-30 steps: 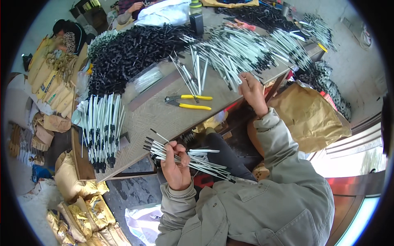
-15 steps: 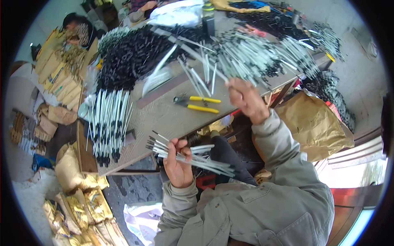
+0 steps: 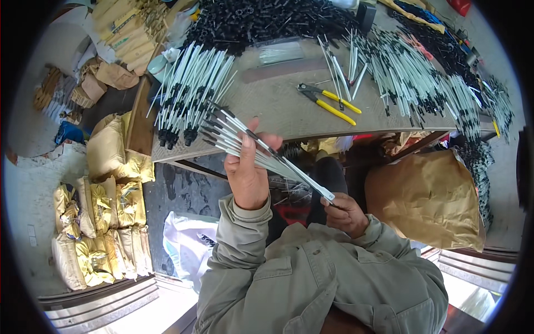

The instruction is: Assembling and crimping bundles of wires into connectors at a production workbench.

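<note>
My left hand point(image 3: 248, 175) is closed round a fanned bundle of thin white rods point(image 3: 228, 139) with dark tips, held in front of the table edge. My right hand point(image 3: 346, 215), low in front of my jacket, pinches the lower end of a longer white-and-black rod point(image 3: 305, 177). That rod slants up across the bundle and past my left fingers. On the table beyond lie pliers point(image 3: 328, 104) with yellow handles, jaws to the left. Near the left corner stand bunches of similar white rods point(image 3: 194, 83) with black ends.
The table point(image 3: 267, 106) carries a heap of black parts point(image 3: 250, 22) at the back and a pile of white rods point(image 3: 406, 72) to the right. A clear bag point(image 3: 281, 52) lies centrally. Brown paper point(image 3: 428, 195) hangs at right; filled sacks point(image 3: 100, 234) sit on the left floor.
My right hand has come from the rod pile over the table down to my lap side, now with a rod. My left hand still grips the bundle. The view has tilted lower.
</note>
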The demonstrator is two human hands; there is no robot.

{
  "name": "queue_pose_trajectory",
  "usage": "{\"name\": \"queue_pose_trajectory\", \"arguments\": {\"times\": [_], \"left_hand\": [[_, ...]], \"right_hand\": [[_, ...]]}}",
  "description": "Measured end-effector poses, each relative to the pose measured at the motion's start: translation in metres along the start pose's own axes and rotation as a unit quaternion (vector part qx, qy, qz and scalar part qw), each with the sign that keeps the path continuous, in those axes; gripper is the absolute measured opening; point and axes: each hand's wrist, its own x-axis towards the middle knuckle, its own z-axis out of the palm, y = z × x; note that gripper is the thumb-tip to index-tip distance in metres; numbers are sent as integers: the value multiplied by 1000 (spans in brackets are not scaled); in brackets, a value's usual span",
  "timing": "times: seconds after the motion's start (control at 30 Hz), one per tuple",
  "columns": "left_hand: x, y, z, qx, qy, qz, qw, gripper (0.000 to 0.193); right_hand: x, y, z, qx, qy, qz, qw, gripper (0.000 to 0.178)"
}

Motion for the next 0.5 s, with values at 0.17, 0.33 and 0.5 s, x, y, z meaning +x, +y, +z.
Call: {"name": "queue_pose_trajectory", "arguments": {"times": [0.17, 0.33, 0.5], "left_hand": [[-2, -4, 14, -65, 30, -16, 997, 21], [-2, -14, 0, -12, 146, -3, 989, 13], [-5, -14, 13, -35, 116, -26, 992, 17]], "right_hand": [[-2, -2, 6, -76, 53, 66, 994, 21], [7, -64, 4, -691, 73, -72, 716, 19], [44, -168, 47, -858, 278, -294, 317, 21]]}}
